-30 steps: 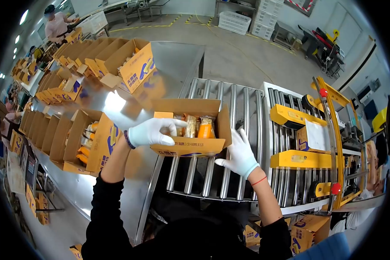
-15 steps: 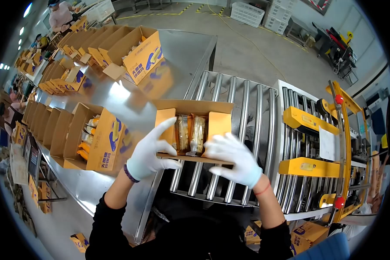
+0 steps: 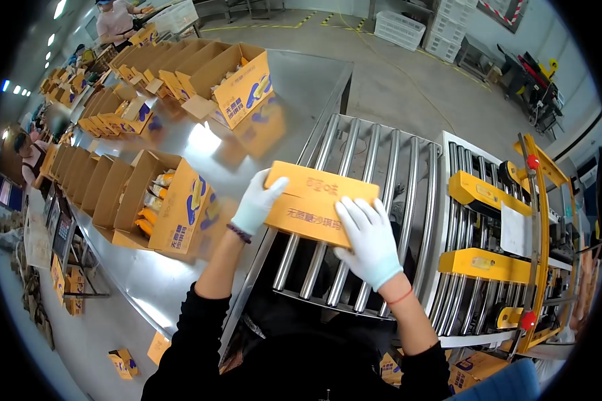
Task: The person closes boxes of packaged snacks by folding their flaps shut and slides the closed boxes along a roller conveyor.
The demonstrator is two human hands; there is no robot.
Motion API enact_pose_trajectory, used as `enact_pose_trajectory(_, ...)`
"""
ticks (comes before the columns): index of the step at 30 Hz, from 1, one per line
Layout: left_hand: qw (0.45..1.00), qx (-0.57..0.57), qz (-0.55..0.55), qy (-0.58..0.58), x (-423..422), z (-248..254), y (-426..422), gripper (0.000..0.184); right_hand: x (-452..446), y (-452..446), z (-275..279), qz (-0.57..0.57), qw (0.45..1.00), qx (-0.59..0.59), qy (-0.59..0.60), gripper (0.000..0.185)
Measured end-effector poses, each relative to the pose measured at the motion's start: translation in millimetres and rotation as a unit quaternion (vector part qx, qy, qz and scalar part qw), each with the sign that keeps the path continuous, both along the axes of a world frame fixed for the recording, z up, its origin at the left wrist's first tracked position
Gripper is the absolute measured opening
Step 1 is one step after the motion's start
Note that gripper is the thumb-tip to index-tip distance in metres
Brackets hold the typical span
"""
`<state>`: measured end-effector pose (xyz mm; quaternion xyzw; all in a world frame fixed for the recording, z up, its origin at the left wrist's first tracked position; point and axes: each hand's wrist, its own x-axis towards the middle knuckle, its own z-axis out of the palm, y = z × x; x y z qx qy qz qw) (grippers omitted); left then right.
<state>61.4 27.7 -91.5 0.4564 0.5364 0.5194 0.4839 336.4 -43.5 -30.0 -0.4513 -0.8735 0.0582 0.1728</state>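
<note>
A yellow-orange cardboard box [image 3: 318,208] with its top flaps down sits on the metal rollers in front of me, slightly turned. My left hand [image 3: 257,204], in a white glove, grips the box's left end, thumb over the top edge. My right hand [image 3: 369,242], also gloved, lies with outstretched fingers on the lid near its right end. What was inside the box is now hidden by the lid.
Rows of open boxes [image 3: 170,207] with wrapped pieces stand on the steel table [image 3: 294,87] at left. The roller conveyor [image 3: 408,194] leads right to a machine with yellow guides [image 3: 485,264]. Another person [image 3: 116,21] stands at the far left.
The box was open with wrapped bars showing; its flaps are now down over them. My right hand has moved onto the lid, and my left hand has closed on the left end.
</note>
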Motion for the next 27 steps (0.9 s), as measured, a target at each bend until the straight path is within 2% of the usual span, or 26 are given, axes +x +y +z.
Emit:
enact_pose_trajectory(1, 0.999, -0.010, -0.037, 0.019, 15, 5, 3, 0.053, 10, -8, -3, -0.017, 0.999, -0.003, 0.029, 0.092)
enact_pose_trajectory(2, 0.997, -0.017, -0.071, 0.039, 33, 12, 7, 0.047, 21, -10, 1, -0.037, 0.999, -0.009, -0.001, 0.097)
enact_pose_trajectory(4, 0.992, -0.017, -0.123, -0.034, 86, 28, 18, 0.033, 47, -8, 11, -0.122, 0.987, -0.044, -0.092, 0.099)
enact_pose_trajectory(5, 0.996, -0.005, -0.084, -0.003, 122, 39, 16, 0.029, 61, -2, 6, -0.170, 0.978, -0.014, -0.122, 0.102)
enact_pose_trajectory(6, 0.986, 0.115, 0.026, 0.118, 168, -5, 26, 0.042, 77, 5, 0, -0.217, 0.964, 0.016, -0.154, 0.105)
enact_pose_trajectory(7, 0.975, 0.181, 0.016, 0.125, 207, -16, 21, 0.056, 92, 10, -2, -0.227, 0.963, 0.027, -0.145, 0.107)
enact_pose_trajectory(9, 0.961, 0.119, -0.207, 0.141, 234, 21, -8, 0.060, 117, 23, -5, -0.248, 0.958, 0.047, -0.137, 0.113)
enact_pose_trajectory(10, 0.931, 0.184, -0.300, 0.097, 246, -7, -10, 0.060, 125, 26, -2, -0.244, 0.959, 0.054, -0.137, 0.113)
enact_pose_trajectory(11, 0.880, 0.092, -0.463, 0.057, 239, -19, -11, 0.065, 130, 29, -2, -0.269, 0.952, 0.058, -0.132, 0.111)
enact_pose_trajectory(12, 0.847, -0.010, -0.510, 0.149, 208, 22, -23, 0.066, 136, 31, -2, -0.294, 0.945, 0.060, -0.128, 0.109)
enact_pose_trajectory(13, 0.837, 0.032, -0.507, 0.201, 185, 9, -27, 0.065, 143, 29, -5, -0.303, 0.943, 0.069, -0.118, 0.103)
enact_pose_trajectory(14, 0.847, 0.123, -0.446, 0.262, 149, 2, -37, 0.063, 149, 25, -9, -0.303, 0.944, 0.068, -0.112, 0.103)
enact_pose_trajectory(15, 0.873, 0.136, -0.389, 0.260, 105, 24, -47, 0.063, 156, 17, -13, -0.312, 0.942, 0.078, -0.092, 0.102)
enact_pose_trajectory(16, 0.860, 0.173, -0.280, 0.391, 65, 38, -53, 0.060, 164, 11, -17, -0.321, 0.940, 0.090, -0.076, 0.100)
enact_pose_trajectory(17, 0.777, 0.246, -0.109, 0.569, 27, 63, -65, 0.054, 173, 7, -22, -0.323, 0.937, 0.118, -0.064, 0.097)
enact_pose_trajectory(18, 0.713, 0.300, 0.006, 0.634, -14, 65, -69, 0.053, 180, 2, -26, -0.323, 0.938, 0.110, -0.064, 0.097)
enact_pose_trajectory(20, 0.702, 0.135, 0.169, 0.678, -78, 94, -110, 0.047, 186, -7, -28, -0.347, 0.930, 0.107, -0.057, 0.092)
enact_pose_trajectory(21, 0.649, 0.059, 0.202, 0.731, -111, 80, -128, 0.038, 183, -9, -29, -0.338, 0.925, 0.154, -0.080, 0.078)
enact_pose_trajectory(22, 0.710, -0.140, 0.088, 0.684, -115, 83, -141, 0.036, 181, -6, -28, -0.338, 0.925, 0.156, -0.080, 0.078)
enact_pose_trajectory(24, 0.753, -0.059, -0.008, 0.655, -100, 86, -137, 0.036, 169, 7, -30, -0.259, 0.964, 0.015, -0.050, 0.062)
enact_pose_trajectory(25, 0.772, -0.028, -0.020, 0.634, -84, 86, -128, 0.036, 140, 4, -34, -0.201, 0.965, -0.053, 0.162, 0.056)
enact_pose_trajectory(26, 0.788, 0.008, -0.030, 0.615, -70, 89, -112, 0.036, 98, -1, -35, -0.130, 0.913, -0.116, 0.368, 0.051)
enact_pose_trajectory(27, 0.832, 0.043, -0.048, 0.551, -62, 101, -101, 0.029, 70, -8, -28, -0.057, 0.922, -0.155, 0.350, 0.053)
